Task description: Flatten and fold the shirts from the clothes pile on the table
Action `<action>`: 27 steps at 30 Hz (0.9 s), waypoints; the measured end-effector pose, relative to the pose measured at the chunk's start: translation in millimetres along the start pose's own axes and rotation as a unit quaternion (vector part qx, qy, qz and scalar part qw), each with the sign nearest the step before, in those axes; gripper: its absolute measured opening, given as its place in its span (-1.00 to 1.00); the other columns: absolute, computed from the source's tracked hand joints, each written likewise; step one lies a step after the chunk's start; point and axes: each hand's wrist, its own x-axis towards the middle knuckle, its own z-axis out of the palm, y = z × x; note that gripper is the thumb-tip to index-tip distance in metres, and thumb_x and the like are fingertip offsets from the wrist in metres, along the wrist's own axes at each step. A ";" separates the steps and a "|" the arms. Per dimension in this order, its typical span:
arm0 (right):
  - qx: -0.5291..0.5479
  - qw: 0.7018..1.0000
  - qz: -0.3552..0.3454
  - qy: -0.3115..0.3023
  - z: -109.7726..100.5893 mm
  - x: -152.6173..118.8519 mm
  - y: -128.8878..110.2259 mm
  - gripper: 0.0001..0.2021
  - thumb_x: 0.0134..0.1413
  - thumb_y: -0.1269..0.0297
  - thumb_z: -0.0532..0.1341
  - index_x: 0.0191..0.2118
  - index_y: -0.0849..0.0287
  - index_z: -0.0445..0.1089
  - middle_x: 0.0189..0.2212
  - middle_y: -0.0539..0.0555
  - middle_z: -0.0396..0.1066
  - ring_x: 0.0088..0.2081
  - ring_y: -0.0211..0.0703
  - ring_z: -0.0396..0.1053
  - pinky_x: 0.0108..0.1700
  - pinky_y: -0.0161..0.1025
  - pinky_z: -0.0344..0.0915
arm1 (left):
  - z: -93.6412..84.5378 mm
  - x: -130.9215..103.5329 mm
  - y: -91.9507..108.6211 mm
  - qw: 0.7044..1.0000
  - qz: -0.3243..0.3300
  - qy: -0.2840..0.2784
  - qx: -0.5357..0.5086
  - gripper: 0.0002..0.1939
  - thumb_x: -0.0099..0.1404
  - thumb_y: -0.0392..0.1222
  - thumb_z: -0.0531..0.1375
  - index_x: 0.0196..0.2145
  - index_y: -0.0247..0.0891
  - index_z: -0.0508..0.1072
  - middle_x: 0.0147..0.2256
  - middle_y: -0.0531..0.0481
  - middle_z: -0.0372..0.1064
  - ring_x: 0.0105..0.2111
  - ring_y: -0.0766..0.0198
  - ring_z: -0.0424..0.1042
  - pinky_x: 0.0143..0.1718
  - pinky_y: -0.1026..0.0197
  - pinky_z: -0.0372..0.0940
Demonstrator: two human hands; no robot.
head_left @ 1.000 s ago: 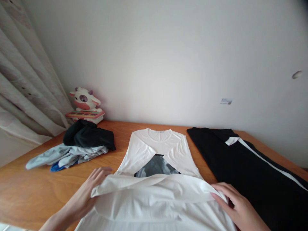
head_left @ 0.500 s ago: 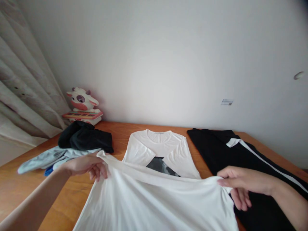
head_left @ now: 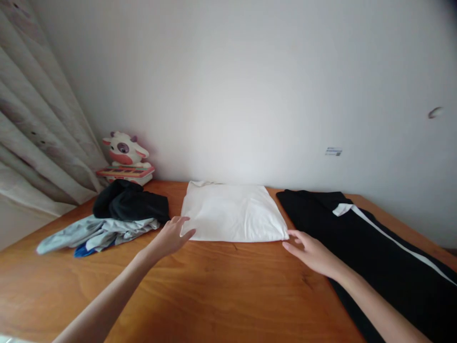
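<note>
A white T-shirt (head_left: 232,214) lies folded over on itself on the wooden table, its fold edge toward me and its front print out of sight. At its near left corner is my left hand (head_left: 173,237), thumb and fingers apart, holding nothing. My right hand (head_left: 309,250) is at the near right corner, thumb and forefinger spread, fingertips touching or just beside the cloth.
On the left, a dark garment (head_left: 132,202) is heaped over grey and blue clothes (head_left: 96,233). Behind them stands a cow toy keyboard (head_left: 126,159). Black trousers with a white stripe (head_left: 339,238) cover the right side of the table (head_left: 228,290). A wall rises behind.
Both hands have moved away from me and let go of the shirt's lower end. That end now lies folded over the upper part, covering the collar, sleeves and print.
</note>
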 end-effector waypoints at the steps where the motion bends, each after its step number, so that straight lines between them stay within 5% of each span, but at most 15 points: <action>1: -0.005 1.000 0.003 0.015 6.2 -7.7 11.7 -0.42 0.06 -0.20 0.23 0.05 0.14 0.45 0.04 0.27 0.51 0.03 0.16 0.49 0.11 0.02 0.37 | 6.4 -11.6 -6.2 0.999 -0.015 0.008 0.033 -0.47 0.27 0.20 0.15 -0.02 -0.27 0.49 -0.03 -0.30 0.48 0.04 -0.16 0.44 0.14 -0.10 0.25; 5: -0.016 0.993 0.049 0.106 23.6 -3.9 26.4 -0.36 0.14 -0.26 0.09 0.06 0.20 0.42 -0.06 0.29 0.52 -0.15 0.06 0.53 -0.02 -0.03 0.43 | 21.8 -28.7 -9.6 0.993 -0.071 0.033 0.089 -0.42 0.33 0.23 0.10 0.06 -0.30 0.44 -0.03 -0.31 0.45 0.06 -0.16 0.42 0.14 -0.10 0.24; 8: -0.038 0.989 0.021 0.141 34.3 21.9 9.5 -0.33 0.17 -0.26 0.07 0.15 0.19 0.38 0.08 0.31 0.44 -0.03 0.10 0.49 0.03 -0.02 0.38 | 24.5 -12.3 7.7 0.995 -0.036 0.048 0.080 -0.41 0.35 0.15 0.12 0.19 -0.25 0.37 0.19 -0.34 0.31 0.20 -0.19 0.28 0.19 -0.16 0.17; 11: -0.083 0.990 -0.019 0.114 46.0 45.1 -7.0 -0.51 0.13 -0.21 0.19 -0.02 0.03 0.51 0.10 0.18 0.46 0.09 0.17 0.39 0.09 0.00 0.30 | 26.2 6.3 20.6 0.999 -0.038 0.002 0.019 -0.57 0.32 0.08 0.19 0.05 -0.16 0.51 0.24 -0.24 0.30 0.25 -0.18 0.21 0.23 -0.15 0.12; 15: -0.037 0.992 0.049 0.108 54.0 68.3 -6.6 -0.58 0.20 -0.14 0.16 -0.30 0.12 0.54 -0.13 0.21 0.57 -0.02 0.13 0.48 0.03 -0.10 0.31 | 28.7 25.1 13.7 0.990 -0.134 -0.004 -0.049 -0.70 0.37 -0.02 0.14 -0.21 -0.25 0.57 -0.03 -0.26 0.51 0.13 -0.08 0.38 0.19 -0.01 0.17; 19: 0.032 0.977 0.140 0.155 50.5 92.6 6.0 -0.70 0.10 0.07 0.30 -0.15 0.17 0.51 -0.22 0.17 0.59 -0.07 0.07 0.52 -0.04 -0.19 0.36 | 31.6 46.9 -1.2 0.964 -0.247 0.026 -0.099 -0.66 0.21 -0.10 0.29 -0.12 -0.37 0.51 -0.22 -0.26 0.55 -0.08 -0.09 0.51 -0.07 0.06 0.33; 22: 0.107 0.961 0.200 0.155 48.2 105.7 11.6 -0.78 0.08 0.21 0.35 -0.17 0.20 0.50 -0.29 0.13 0.59 -0.09 0.04 0.54 -0.12 -0.25 0.39 | 33.5 60.1 -5.5 0.939 -0.295 0.024 -0.175 -0.69 0.04 -0.20 0.38 -0.24 -0.37 0.53 -0.41 -0.13 0.53 -0.29 0.02 0.55 -0.30 0.18 0.35; 27: 0.241 0.930 0.256 0.101 44.5 108.7 12.9 -0.64 0.30 0.13 0.24 0.11 0.18 0.37 0.06 0.15 0.41 -0.03 -0.04 0.45 -0.01 0.01 0.45 | 31.9 71.0 -5.0 0.894 -0.317 0.025 -0.316 -0.87 0.03 -0.19 0.33 -0.51 -0.31 0.49 -0.69 0.08 0.29 -0.65 0.24 0.35 -0.62 0.27 0.17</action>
